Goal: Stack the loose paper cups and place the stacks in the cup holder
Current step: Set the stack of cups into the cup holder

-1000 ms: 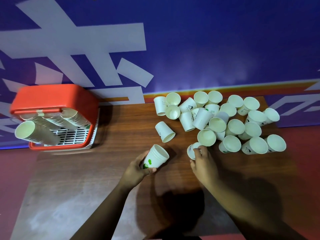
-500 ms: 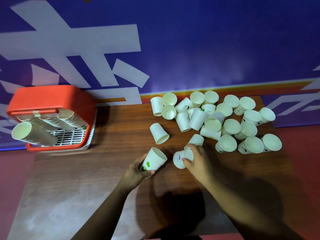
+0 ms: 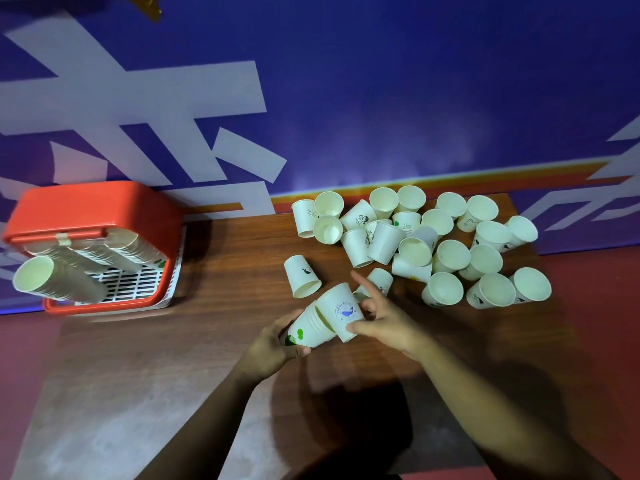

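Now right hand point(image 3: 388, 320) fingers pinching whale cup point(image 3: 341, 311), mouth-first toward tilted stack point(image 3: 311, 327) gripped in left hand point(image 3: 273, 348); axes nearly aligned.

Operator body: two bare forearms and hands, head view

The left hand point(image 3: 273, 344) and right hand point(image 3: 384, 317) enter from the lower edge of the frame on uncovered forearms. No sleeve, cuff, glove, watch, ring or band is visible on either limb from the frame edge to the fingers point(image 3: 362, 284). Each forearm is slender and narrows toward the wrist. Both forearms are motion-blurred near the frame edge, so fine surface detail there cannot be resolved. Nails are too small to make out.
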`<action>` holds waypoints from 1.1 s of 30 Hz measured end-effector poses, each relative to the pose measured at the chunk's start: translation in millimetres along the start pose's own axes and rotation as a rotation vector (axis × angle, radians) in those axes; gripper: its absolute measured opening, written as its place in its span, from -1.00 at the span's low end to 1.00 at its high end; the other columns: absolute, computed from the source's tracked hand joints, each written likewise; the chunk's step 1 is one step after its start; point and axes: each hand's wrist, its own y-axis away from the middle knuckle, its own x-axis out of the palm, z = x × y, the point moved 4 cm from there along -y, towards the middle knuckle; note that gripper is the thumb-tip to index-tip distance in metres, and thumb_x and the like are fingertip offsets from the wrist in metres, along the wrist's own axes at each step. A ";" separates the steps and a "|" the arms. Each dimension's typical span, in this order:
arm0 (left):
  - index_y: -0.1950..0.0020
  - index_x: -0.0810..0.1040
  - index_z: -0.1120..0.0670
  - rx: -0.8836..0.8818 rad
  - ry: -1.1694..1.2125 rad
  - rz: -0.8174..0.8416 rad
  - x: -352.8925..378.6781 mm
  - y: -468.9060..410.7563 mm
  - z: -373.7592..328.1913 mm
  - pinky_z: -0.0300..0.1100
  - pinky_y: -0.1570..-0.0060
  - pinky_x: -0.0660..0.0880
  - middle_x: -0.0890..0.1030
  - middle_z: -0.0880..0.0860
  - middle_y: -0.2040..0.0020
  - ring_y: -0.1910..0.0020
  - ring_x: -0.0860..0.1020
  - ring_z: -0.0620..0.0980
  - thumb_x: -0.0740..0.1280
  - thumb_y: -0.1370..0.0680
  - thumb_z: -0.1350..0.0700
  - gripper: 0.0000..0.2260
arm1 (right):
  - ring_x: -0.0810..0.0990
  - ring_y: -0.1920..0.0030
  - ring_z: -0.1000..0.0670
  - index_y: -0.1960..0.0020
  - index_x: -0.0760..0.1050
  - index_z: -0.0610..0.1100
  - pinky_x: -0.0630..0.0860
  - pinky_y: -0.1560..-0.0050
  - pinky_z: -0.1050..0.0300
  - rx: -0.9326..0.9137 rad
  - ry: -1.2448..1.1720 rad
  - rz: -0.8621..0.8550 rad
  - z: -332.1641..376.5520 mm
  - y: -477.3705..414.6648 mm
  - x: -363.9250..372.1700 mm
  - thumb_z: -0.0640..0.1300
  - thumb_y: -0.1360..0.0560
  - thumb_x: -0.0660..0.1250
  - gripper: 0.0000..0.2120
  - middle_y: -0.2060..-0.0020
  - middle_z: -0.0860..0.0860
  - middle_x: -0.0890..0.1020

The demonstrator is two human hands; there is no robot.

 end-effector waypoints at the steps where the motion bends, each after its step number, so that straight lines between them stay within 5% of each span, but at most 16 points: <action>1: -0.44 0.47 0.02 -0.003 -0.028 0.001 -1.4 0.2 1.3 -0.21 -0.23 0.51 0.60 0.01 -0.30 -0.30 0.56 -0.07 0.62 -0.33 0.10 -0.30 | 0.49 -0.24 0.07 -0.31 0.20 0.53 0.52 -0.22 -0.02 0.006 0.064 0.050 1.7 2.4 -0.5 -0.03 -0.28 0.49 -0.20 -0.23 0.02 0.50; 7: -0.46 0.46 0.03 -0.023 -0.086 0.031 -0.3 -2.1 5.5 -0.24 -0.15 0.53 0.57 0.02 -0.29 -0.28 0.56 -0.06 0.62 -0.32 0.13 -0.27 | 0.64 0.01 -0.06 0.01 0.44 0.16 0.59 -0.02 -0.11 -0.084 0.018 -0.106 3.0 2.6 -8.9 0.09 -0.38 0.45 -0.75 0.04 -0.10 0.64; 14: -0.45 0.46 0.03 -0.048 -0.020 0.002 0.9 -3.0 5.3 -0.23 -0.03 0.58 0.64 0.00 -0.24 -0.23 0.60 -0.02 0.56 -0.41 0.27 -0.36 | 0.67 0.03 -0.12 0.20 0.53 -0.03 0.61 -0.06 -0.15 -0.176 -0.152 -0.377 4.1 -0.5 -19.4 -0.01 -0.50 0.38 -0.86 0.14 -0.17 0.65; 17: -0.43 0.47 -0.02 -0.053 0.092 -0.028 1.0 -5.0 1.2 -0.19 -0.08 0.58 0.65 -0.02 -0.24 -0.23 0.61 -0.06 0.52 -0.43 0.34 -0.38 | 0.62 0.18 -0.07 0.20 0.51 -0.04 0.55 0.04 -0.12 -0.230 -0.004 -0.309 2.0 -7.3 -5.2 0.13 -0.41 0.37 -0.77 0.29 -0.02 0.60; 21: -0.41 0.48 -0.02 -0.020 0.149 -0.099 -11.2 -3.9 -1.9 -0.27 -0.09 0.55 0.64 -0.07 -0.27 -0.24 0.59 -0.13 0.49 -0.43 0.40 -0.39 | 0.37 0.35 0.17 0.26 0.44 -0.02 0.32 0.26 0.15 -0.298 0.174 -0.238 11.5 -13.1 7.1 -0.05 -0.50 0.38 -0.81 0.41 0.13 0.44; 28: -0.47 0.45 0.04 -0.015 0.007 -0.073 -43.3 16.0 14.5 -0.10 -0.32 0.48 0.55 0.03 -0.37 -0.37 0.51 -0.03 0.62 -0.32 0.11 -0.25 | 0.55 0.07 0.10 0.25 0.52 0.22 0.47 -0.01 0.19 -0.213 0.404 0.088 27.6 -34.4 50.8 0.08 -0.40 0.48 -0.86 0.08 0.11 0.57; 33: -0.44 0.46 0.06 -0.054 0.144 -0.227 -77.6 30.9 28.1 -0.24 -0.09 0.56 0.62 -0.01 -0.30 -0.27 0.58 -0.09 0.51 -0.41 0.39 -0.36 | 0.58 -0.03 0.13 -0.02 0.59 0.08 0.51 -0.07 0.23 -0.173 0.241 0.065 46.9 -54.7 88.8 0.08 -0.35 0.53 -0.73 -0.02 0.13 0.56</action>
